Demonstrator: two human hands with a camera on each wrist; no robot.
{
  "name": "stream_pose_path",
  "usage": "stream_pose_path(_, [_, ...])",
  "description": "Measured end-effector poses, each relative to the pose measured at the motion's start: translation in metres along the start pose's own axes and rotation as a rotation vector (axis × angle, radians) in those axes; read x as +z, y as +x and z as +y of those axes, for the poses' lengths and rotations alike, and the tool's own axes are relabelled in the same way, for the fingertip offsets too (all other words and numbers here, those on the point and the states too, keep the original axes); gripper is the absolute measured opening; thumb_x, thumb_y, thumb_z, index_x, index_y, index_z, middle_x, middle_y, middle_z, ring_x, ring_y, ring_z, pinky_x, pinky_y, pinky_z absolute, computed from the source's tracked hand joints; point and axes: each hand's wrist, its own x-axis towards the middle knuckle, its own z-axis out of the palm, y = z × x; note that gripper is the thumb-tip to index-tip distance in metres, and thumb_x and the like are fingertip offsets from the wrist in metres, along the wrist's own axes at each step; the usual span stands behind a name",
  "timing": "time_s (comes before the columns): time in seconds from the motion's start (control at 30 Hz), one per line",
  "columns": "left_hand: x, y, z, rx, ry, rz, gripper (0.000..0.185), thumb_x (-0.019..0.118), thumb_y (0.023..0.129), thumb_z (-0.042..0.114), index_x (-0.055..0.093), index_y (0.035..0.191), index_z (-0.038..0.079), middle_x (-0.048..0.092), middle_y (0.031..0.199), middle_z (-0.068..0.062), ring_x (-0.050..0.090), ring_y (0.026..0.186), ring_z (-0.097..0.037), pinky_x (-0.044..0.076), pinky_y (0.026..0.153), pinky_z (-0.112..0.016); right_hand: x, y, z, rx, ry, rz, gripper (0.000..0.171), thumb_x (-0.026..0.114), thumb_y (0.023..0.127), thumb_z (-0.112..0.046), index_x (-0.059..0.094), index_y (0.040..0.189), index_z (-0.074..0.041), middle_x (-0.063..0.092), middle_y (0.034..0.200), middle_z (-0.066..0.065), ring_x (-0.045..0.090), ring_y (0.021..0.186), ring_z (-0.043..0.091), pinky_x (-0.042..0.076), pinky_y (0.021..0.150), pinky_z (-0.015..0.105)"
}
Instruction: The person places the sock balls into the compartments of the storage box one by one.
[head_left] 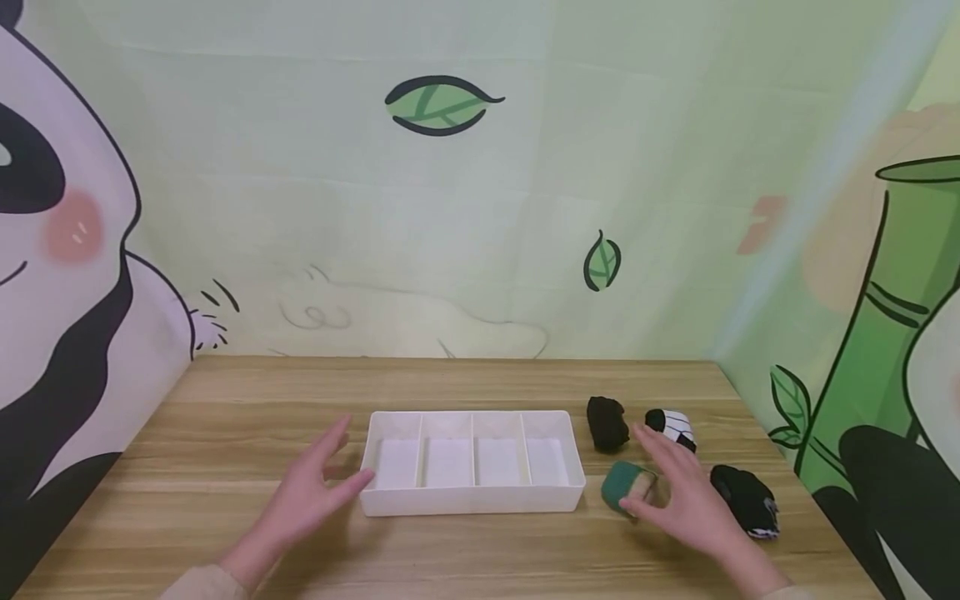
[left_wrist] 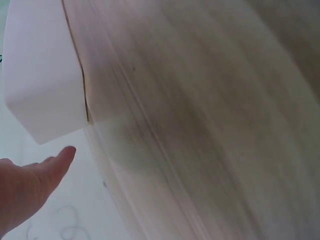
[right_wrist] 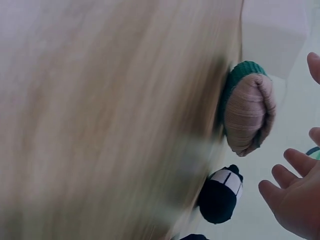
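Observation:
A white tray [head_left: 472, 502] with several compartments, all bare inside, sits on the table. My left hand [head_left: 303, 496] hovers at its left end, fingers spread. In the left wrist view a small gap shows between that hand [left_wrist: 30, 187] and the tray's corner [left_wrist: 50, 107]. Over a green-and-beige rolled sock [head_left: 619, 483] right of the tray is my right hand [head_left: 690, 504], holding nothing. The right wrist view shows this hand [right_wrist: 300, 200] apart from the sock [right_wrist: 248, 112]. Around it lie a black rolled sock [head_left: 606, 423], a black-and-white one [head_left: 678, 427] and a black one with pale marks [head_left: 746, 500].
The wood-grain table [head_left: 450, 558] ends at the back against a green printed cloth [head_left: 480, 208] with leaves and a panda. Another printed side [head_left: 847, 433] borders the table on the right.

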Motion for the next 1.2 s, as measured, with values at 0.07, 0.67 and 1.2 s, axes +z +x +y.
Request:
stream_pose_path(0.07, [0.000, 0.002, -0.002, -0.018, -0.042, -0.016, 0.086, 0.075, 0.090, 0.030, 0.027, 0.155, 0.002, 0.034, 0.153, -0.027, 0.054, 0.119, -0.050, 0.050, 0.094, -0.056, 0.001, 0.000, 0.003, -0.005, 0.002, -0.009, 0.095, 0.087, 0.076, -0.037, 0.037, 0.154, -0.017, 0.040, 0.152, 0.018, 0.033, 0.135, 0.047, 0.036, 0.092, 0.077])
stream_pose_path(0.67, [-0.001, 0.011, -0.016, -0.044, -0.261, -0.111, 0.080, 0.071, 0.092, 0.017, 0.024, 0.155, 0.000, 0.032, 0.153, -0.028, 0.044, 0.132, -0.046, 0.041, 0.104, -0.054, 0.008, -0.001, 0.014, -0.011, 0.020, -0.064, 0.095, 0.088, 0.074, -0.037, 0.039, 0.152, -0.015, 0.039, 0.152, 0.021, 0.036, 0.133, 0.049, 0.035, 0.095, 0.076])
stream_pose_path(1.2, [-0.001, 0.017, -0.025, -0.086, -0.424, -0.207, 0.074, 0.066, 0.095, 0.008, 0.024, 0.155, 0.000, 0.032, 0.151, -0.033, 0.042, 0.130, -0.051, 0.056, 0.089, -0.037, 0.014, -0.004, 0.022, 0.016, 0.068, -0.086, 0.086, 0.088, 0.074, -0.035, 0.047, 0.145, -0.006, 0.051, 0.139, 0.025, 0.045, 0.125, 0.054, 0.044, 0.093, 0.068])
